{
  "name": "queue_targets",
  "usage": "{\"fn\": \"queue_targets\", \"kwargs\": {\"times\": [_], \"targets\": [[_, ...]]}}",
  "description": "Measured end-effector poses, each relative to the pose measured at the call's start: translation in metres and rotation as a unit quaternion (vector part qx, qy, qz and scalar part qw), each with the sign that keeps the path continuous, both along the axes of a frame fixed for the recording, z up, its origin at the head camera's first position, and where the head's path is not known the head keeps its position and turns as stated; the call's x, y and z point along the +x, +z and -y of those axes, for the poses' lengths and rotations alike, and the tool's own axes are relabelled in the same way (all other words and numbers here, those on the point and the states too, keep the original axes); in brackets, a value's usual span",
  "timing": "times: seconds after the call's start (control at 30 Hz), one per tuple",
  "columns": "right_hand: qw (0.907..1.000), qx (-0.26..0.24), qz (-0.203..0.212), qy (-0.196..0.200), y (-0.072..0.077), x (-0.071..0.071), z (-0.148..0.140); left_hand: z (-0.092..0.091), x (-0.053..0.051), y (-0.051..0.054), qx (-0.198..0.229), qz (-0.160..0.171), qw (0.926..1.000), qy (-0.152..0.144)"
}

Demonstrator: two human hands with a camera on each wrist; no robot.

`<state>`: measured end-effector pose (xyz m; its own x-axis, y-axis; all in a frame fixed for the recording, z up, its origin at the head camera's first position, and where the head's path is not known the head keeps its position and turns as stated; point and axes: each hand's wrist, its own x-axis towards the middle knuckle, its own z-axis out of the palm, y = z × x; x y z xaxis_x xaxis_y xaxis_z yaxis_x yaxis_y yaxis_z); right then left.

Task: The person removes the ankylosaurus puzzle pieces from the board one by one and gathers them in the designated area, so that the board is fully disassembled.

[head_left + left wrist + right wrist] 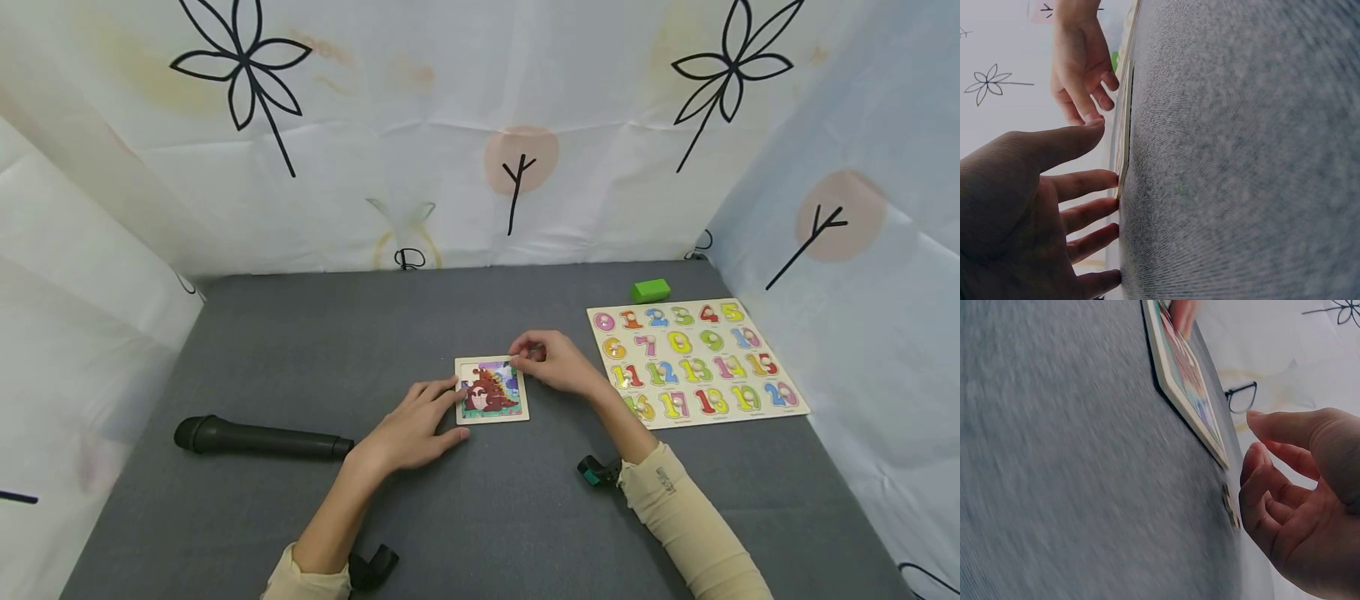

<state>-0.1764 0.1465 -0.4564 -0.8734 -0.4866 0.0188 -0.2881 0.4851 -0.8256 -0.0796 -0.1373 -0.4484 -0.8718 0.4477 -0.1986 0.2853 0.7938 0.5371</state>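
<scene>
A small square picture board [491, 417] with a pale frame and a reddish-brown dinosaur picture lies on the grey table. My left hand [411, 427], fingers spread, touches its left edge; the left wrist view shows fingertips against the board [1126, 134]. At the top right corner is my right hand [558, 362], fingers bent. Seen from the right wrist, the right hand [1304, 494] has a gap between thumb and fingers, nothing visible in it. A small piece [1230, 507] lies beside its fingertips, just past the corner of the board [1175, 394].
A board of coloured numbers [697, 362] lies at the right, with a green block [650, 291] behind it. A black microphone [262, 439] is on the left, near my left forearm. Printed white cloth [450, 125] surrounds the table's back and sides.
</scene>
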Motion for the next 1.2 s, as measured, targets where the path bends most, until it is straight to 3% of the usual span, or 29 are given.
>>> {"fn": "queue_targets", "kwargs": {"times": [0.27,0.6,0.93,1.2], "targets": [[0.9988,-0.029,0.027,0.029,-0.003,0.004,0.021,0.000,-0.001,0.001,0.004,0.002,1.0000,-0.002],[0.9989,-0.013,0.017,0.042,-0.007,0.002,0.043,0.001,-0.001,0.001,0.009,0.001,0.9999,-0.006],[0.9973,0.045,-0.017,0.056,-0.011,-0.004,0.053,0.002,-0.001,0.000,0.015,0.003,0.9999,-0.008],[0.9952,0.076,-0.011,0.060,-0.008,-0.005,0.055,0.001,-0.001,0.000,0.013,0.002,0.9999,-0.008]]}}
